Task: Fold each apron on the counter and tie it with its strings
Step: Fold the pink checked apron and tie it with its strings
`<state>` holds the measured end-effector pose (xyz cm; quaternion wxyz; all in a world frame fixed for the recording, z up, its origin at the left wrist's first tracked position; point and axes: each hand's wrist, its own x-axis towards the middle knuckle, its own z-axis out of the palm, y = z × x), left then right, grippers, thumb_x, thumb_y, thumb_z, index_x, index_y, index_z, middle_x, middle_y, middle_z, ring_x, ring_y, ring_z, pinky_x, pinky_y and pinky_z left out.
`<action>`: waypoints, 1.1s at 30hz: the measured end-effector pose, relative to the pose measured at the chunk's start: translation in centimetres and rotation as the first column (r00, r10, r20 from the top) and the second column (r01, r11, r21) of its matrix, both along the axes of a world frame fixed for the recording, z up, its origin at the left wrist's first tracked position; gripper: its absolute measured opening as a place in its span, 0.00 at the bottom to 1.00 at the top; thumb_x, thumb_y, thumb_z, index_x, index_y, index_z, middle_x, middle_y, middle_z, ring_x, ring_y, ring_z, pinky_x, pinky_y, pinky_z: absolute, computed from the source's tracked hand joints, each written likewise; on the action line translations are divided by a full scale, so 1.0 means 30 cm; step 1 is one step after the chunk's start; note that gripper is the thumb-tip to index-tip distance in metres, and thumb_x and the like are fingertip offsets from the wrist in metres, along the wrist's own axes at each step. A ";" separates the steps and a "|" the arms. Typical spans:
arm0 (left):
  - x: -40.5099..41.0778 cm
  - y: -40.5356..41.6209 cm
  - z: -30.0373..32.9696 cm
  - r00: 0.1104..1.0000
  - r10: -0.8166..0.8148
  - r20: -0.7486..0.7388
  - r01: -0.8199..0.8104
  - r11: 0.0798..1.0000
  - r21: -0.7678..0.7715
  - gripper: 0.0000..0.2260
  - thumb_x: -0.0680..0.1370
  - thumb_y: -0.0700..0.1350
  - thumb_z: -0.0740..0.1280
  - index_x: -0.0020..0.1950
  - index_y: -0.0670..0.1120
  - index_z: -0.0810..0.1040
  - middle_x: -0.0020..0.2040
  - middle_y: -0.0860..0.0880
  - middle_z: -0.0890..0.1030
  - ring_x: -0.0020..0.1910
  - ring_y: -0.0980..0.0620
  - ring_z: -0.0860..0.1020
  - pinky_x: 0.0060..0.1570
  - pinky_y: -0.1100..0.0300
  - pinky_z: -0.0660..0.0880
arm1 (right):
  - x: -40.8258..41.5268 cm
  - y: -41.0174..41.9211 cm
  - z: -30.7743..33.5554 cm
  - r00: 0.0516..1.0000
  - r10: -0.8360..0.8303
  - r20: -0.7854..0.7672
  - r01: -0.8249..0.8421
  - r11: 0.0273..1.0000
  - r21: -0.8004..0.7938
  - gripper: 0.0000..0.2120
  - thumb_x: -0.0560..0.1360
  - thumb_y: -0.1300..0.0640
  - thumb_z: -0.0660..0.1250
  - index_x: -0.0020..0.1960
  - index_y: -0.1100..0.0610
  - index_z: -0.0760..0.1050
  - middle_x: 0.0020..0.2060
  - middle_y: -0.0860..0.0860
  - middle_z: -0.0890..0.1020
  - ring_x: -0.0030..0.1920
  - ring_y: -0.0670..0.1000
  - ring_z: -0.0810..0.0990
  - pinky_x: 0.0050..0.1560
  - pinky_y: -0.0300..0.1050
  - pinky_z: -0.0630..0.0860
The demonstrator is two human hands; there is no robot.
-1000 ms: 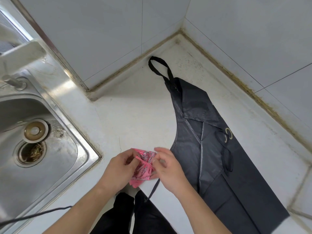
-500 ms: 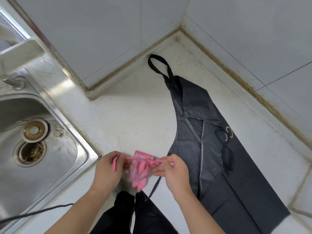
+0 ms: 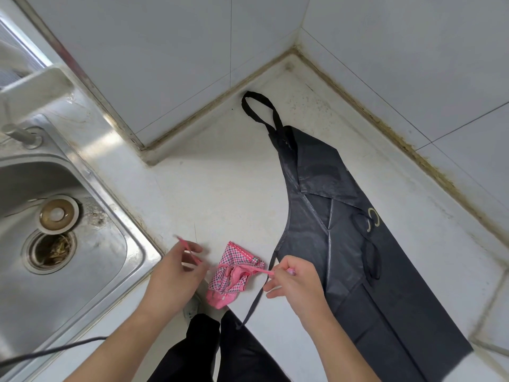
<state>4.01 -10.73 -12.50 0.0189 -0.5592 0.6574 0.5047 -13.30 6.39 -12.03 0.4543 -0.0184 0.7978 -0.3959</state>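
A small pink checked apron [image 3: 234,274], folded into a tight bundle, hangs between my hands at the counter's front edge. My left hand [image 3: 173,274] pinches one pink string end, pulled out to the left. My right hand [image 3: 294,285] pinches the other string end, drawn taut to the right. A black apron [image 3: 344,230] lies spread flat on the white counter [image 3: 220,194], its neck loop toward the back corner. One black string trails off the front edge beside my right hand.
A steel sink [image 3: 82,244] with a drain and a plug sits at the left. Tiled walls [image 3: 165,51] close the counter at the back and right. A dark cable [image 3: 55,351] crosses the lower left. My dark trouser legs show below the counter edge.
My hands have moved apart, pulling the two pink strings outward left and right and cinching them round the pink bundle. The black apron has not moved.
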 end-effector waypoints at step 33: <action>-0.098 0.006 0.086 0.886 -0.307 -0.348 0.409 0.870 0.275 0.09 0.82 0.42 0.71 0.44 0.46 0.87 0.43 0.48 0.88 0.46 0.53 0.85 0.53 0.57 0.79 | 0.036 -0.071 0.020 0.661 0.698 -0.275 -0.626 0.715 0.312 0.04 0.84 0.56 0.57 0.50 0.51 0.68 0.48 0.46 0.77 0.46 0.50 0.76 0.45 0.49 0.75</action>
